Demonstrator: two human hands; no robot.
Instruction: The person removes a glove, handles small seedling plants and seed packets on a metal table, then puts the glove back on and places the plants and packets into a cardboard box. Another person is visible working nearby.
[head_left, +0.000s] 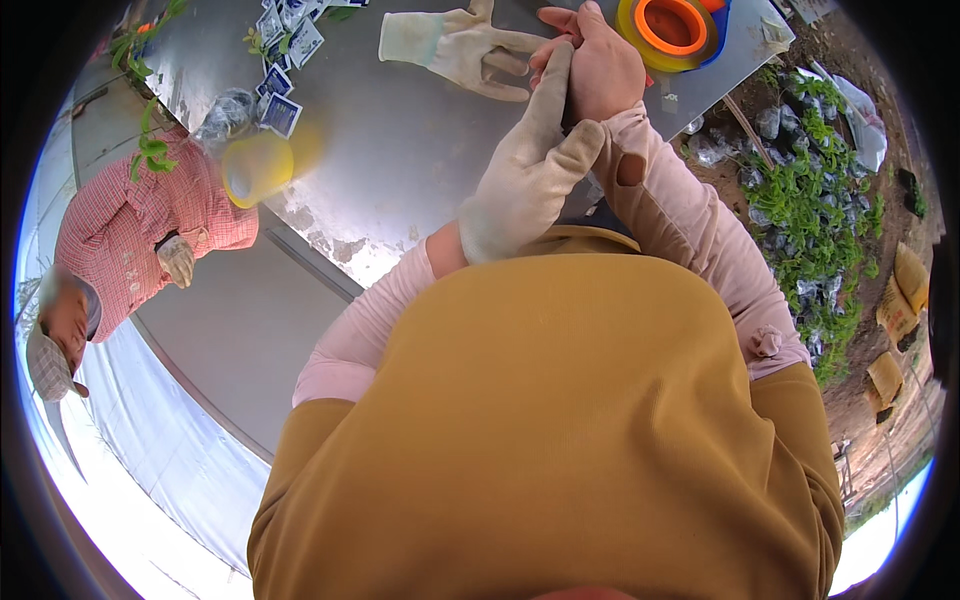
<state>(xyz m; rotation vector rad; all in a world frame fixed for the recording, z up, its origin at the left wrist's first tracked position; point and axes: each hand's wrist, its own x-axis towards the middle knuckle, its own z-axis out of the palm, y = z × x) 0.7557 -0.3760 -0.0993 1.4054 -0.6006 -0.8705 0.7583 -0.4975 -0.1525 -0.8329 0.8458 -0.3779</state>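
My left hand wears an off-white knit work glove, its thumb and index finger apart. The gloved index finger lies against the fingers of my bare right hand, and the thumb rests near the right wrist. Some left fingers are hidden. Bits of red show at the edges of my right hand; I cannot tell what they belong to. A second off-white glove lies flat on the metal tabletop, one finger reaching to my right fingertips. Close by on the right is a yellow tape roll with an orange core.
Printed sachets, a bunched clear plastic bag and a translucent yellow cup-like object are at the left. Beyond that table edge is a person in a checked shirt. Green seedlings in plastic bags and sacks occupy the ground at right.
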